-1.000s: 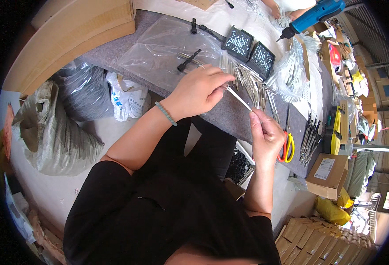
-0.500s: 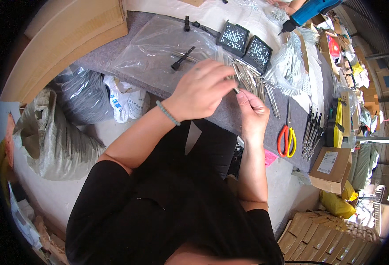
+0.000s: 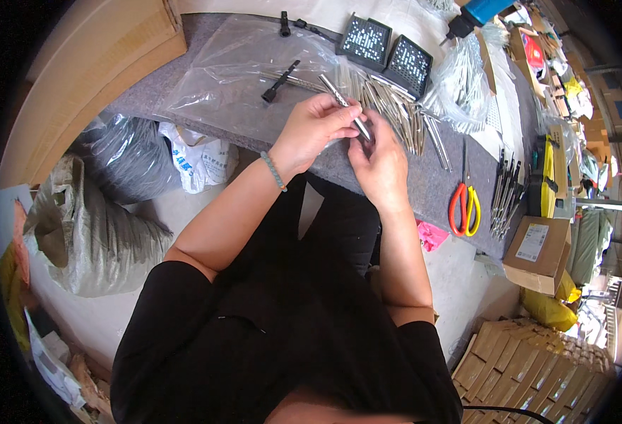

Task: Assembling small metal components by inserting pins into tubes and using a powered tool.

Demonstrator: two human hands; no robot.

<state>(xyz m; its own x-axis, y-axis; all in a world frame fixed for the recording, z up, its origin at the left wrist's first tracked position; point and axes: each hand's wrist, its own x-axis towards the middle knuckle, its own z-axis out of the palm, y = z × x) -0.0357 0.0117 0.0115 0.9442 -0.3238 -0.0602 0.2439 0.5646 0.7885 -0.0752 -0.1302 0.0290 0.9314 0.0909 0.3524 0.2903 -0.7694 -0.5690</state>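
Observation:
In front of me, over the table's near edge, a slim shiny metal tube point(image 3: 335, 90) slants down to the right. My left hand point(image 3: 314, 134) pinches it around the middle with thumb and fingers. Curled about its lower end is my right hand point(image 3: 381, 162), whose fingertips are partly hidden. Just beyond lies a loose pile of similar metal rods point(image 3: 395, 113). To the left of the pile, a black rod-shaped piece with a wider end point(image 3: 280, 81) rests on a clear plastic bag point(image 3: 212, 78).
Behind the pile stand two black trays point(image 3: 383, 65) of small shiny pieces. Scissors point(image 3: 464, 208) with red and yellow handles, dark bits point(image 3: 505, 198) and a small carton point(image 3: 537, 254) are at right. A blue power tool point(image 3: 480, 15) hangs at top right. A large carton point(image 3: 106, 78) stands left.
My left hand has drawn back and lower, now pinching the tube, whose length shows between the hands. My right hand has shifted left and turned inward. The whole view has shifted slightly.

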